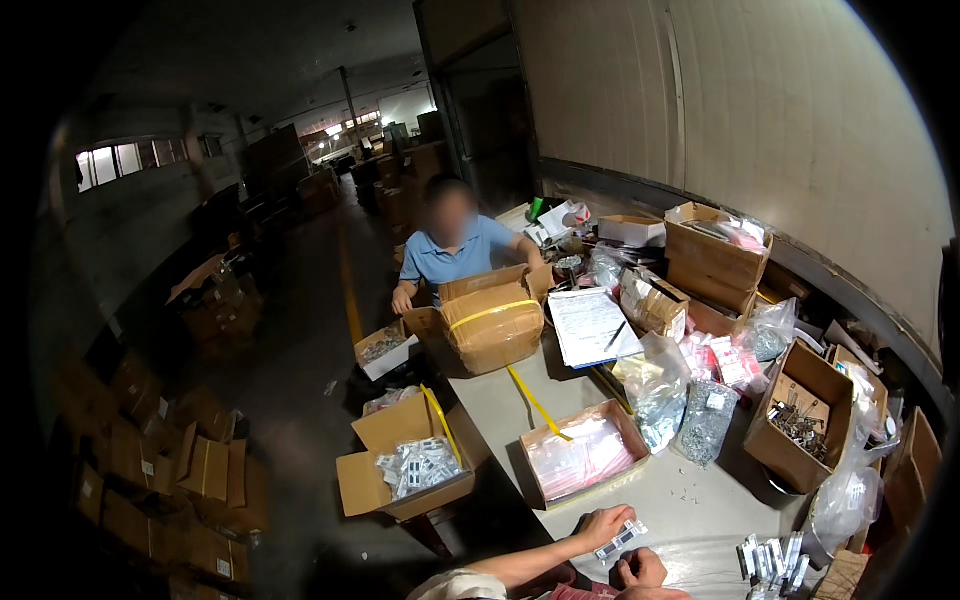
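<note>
Two hands work a small packet at the near edge of a cluttered packing table.

The left hand point(603, 524) pinches one end of a small clear packet of metal parts point(621, 540), holding it just above the grey table point(690, 505) near its front edge. The right hand point(640, 569) sits just below it, fingers curled into a loose fist; whether it grips anything I cannot tell. Just beyond the hands lies an open carton of pink-tinted bags point(583, 452). Toward the right corner a pile of metal brackets point(772, 562) rests close by. At the far end, another person in a blue shirt point(456, 256) leans over a taped cardboard box point(492, 322).
</note>
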Tool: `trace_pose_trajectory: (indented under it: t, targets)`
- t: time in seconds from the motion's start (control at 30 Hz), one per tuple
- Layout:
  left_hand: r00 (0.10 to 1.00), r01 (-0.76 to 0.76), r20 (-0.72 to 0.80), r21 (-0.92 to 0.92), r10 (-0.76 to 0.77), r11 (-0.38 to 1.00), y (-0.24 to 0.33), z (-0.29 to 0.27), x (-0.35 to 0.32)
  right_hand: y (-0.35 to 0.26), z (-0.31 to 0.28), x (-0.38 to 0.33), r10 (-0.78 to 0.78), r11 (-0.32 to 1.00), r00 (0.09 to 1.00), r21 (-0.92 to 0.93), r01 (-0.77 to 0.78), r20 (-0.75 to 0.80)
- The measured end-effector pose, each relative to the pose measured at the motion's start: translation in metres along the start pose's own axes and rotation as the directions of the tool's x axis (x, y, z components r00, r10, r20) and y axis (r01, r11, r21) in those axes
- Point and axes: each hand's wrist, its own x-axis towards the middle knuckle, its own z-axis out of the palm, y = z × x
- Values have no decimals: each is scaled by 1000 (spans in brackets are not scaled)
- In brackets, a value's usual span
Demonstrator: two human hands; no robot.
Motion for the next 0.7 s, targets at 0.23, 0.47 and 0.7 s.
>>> trace_pose_trajectory:
  t: [0.23,0.47,0.7]
  targets:
    - [999,10,-39,-34,-11,999,10,-5,-2,-9,-11,0,76,992,994,94,-83,76]
    - [996,81,-21,-39,-82,996,19,-11,-2,-29,-27,-1,185,964,946,140,-228,265]
    - [995,97,-1,-106,-97,990,12,-10,-4,-67,-43,-2,296,931,904,117,-345,307]
